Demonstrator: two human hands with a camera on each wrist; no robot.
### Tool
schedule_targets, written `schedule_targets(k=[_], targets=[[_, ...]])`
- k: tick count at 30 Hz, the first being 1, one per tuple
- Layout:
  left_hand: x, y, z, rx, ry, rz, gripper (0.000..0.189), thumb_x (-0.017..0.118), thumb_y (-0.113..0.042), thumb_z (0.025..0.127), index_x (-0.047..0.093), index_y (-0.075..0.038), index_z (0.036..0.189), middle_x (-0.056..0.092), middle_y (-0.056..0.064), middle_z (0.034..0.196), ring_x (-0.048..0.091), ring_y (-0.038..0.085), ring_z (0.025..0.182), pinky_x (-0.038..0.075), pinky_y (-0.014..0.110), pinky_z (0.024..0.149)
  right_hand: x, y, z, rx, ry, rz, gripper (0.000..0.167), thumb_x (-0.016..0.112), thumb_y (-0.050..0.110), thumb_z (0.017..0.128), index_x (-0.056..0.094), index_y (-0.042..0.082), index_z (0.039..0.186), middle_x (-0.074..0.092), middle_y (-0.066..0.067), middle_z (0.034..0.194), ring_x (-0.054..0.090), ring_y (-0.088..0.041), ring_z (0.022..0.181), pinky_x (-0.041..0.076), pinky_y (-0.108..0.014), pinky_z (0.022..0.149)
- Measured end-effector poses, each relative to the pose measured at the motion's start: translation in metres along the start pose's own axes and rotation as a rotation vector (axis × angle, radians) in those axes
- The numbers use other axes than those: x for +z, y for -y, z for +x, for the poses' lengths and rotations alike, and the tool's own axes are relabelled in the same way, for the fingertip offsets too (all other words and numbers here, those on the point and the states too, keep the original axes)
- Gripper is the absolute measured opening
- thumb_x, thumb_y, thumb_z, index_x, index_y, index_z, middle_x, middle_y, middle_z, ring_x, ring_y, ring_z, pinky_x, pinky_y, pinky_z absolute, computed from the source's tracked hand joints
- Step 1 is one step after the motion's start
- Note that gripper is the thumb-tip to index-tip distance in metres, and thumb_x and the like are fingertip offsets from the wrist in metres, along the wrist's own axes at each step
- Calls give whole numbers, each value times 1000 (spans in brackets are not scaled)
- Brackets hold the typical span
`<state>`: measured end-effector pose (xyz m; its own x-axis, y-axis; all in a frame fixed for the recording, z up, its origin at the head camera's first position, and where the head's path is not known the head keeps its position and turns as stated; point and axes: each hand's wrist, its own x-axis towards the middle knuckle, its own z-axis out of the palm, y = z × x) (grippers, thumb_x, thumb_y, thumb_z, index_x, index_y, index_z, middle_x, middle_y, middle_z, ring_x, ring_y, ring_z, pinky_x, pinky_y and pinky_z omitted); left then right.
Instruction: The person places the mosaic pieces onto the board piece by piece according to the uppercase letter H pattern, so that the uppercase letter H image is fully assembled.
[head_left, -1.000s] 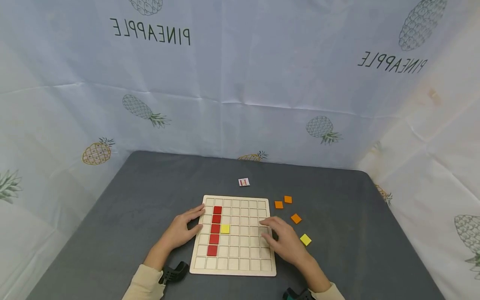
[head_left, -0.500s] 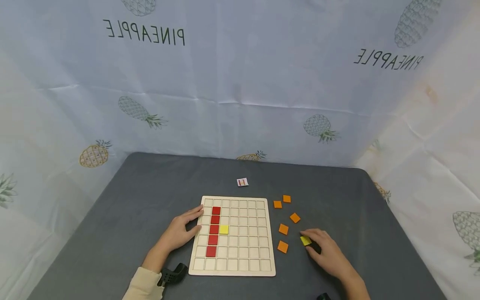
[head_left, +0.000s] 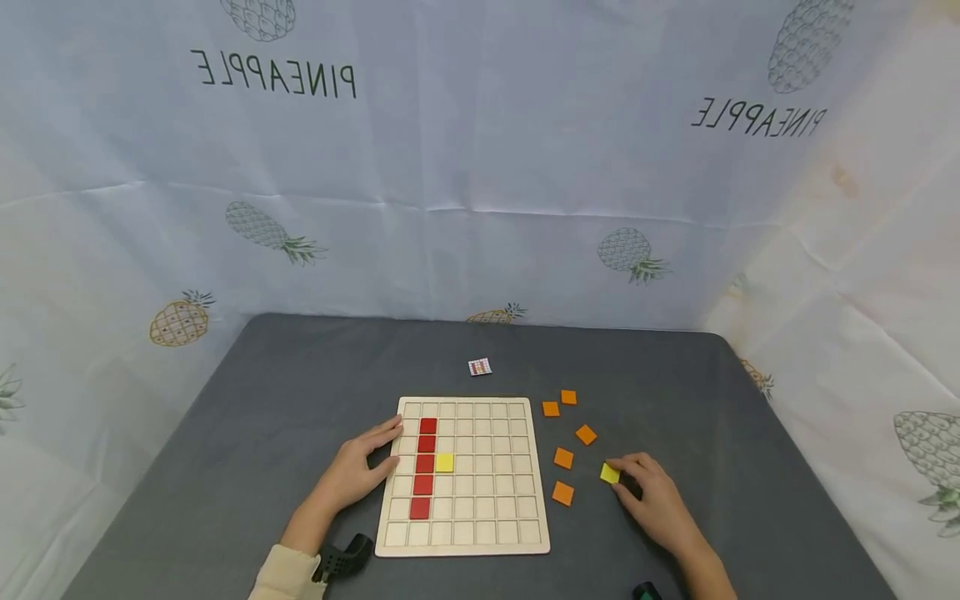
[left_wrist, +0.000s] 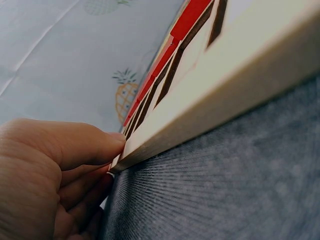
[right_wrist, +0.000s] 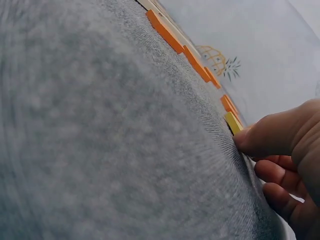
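Observation:
A pale wooden grid board lies on the dark table. A column of red square tiles fills part of its left side, with one yellow tile beside the column. My left hand rests at the board's left edge, thumb and fingers extended and touching it; in the left wrist view the thumb meets the rim. Off to the right, my right hand pinches another yellow tile between thumb and fingers, low over the table. The right wrist view shows that tile's edge at the thumb tip.
Several orange tiles lie loose between the board and my right hand. A small printed card sits behind the board. A pineapple-print curtain hangs beyond the dark table.
My right hand has left the board's right side and moved right to the loose yellow tile, which it now pinches. More orange tiles have come into sight. The left hand stays at the board.

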<state>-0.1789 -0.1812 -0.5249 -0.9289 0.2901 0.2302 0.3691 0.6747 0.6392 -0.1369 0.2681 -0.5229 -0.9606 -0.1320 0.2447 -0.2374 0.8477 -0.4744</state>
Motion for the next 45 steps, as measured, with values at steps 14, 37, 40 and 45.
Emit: schedule_targets(k=[14, 37, 40, 45], targets=[[-2, 0, 1, -39, 25, -30, 51, 68, -15, 86, 55, -6, 134, 46, 6, 145, 43, 32, 133, 41, 53, 102, 7, 26, 11, -137, -63, 38, 36, 78, 5, 75, 70, 12, 110, 56, 7, 99, 57, -10, 87, 52, -30, 71], [-2, 0, 1, -4, 14, -17, 49, 67, -13, 87, 55, -4, 133, 48, 8, 144, 44, 34, 132, 41, 53, 102, 72, 129, 65, -330, 249, 144, 28, 63, 10, 88, 68, 11, 115, 56, 3, 103, 47, -3, 78, 45, -17, 69], [-2, 0, 0, -5, 15, -21, 49, 67, -14, 87, 55, -4, 133, 47, 8, 144, 44, 34, 132, 41, 53, 102, 77, 137, 68, -339, 262, 132, 28, 62, 10, 88, 68, 12, 115, 56, 3, 103, 46, -3, 77, 44, -15, 68], [-2, 1, 0, -5, 10, -21, 49, 67, -14, 87, 55, -4, 133, 47, 8, 144, 44, 33, 132, 41, 53, 101, 83, 145, 71, -370, 264, 123, 28, 62, 10, 88, 68, 12, 115, 56, 3, 102, 47, -4, 81, 46, -16, 71]])
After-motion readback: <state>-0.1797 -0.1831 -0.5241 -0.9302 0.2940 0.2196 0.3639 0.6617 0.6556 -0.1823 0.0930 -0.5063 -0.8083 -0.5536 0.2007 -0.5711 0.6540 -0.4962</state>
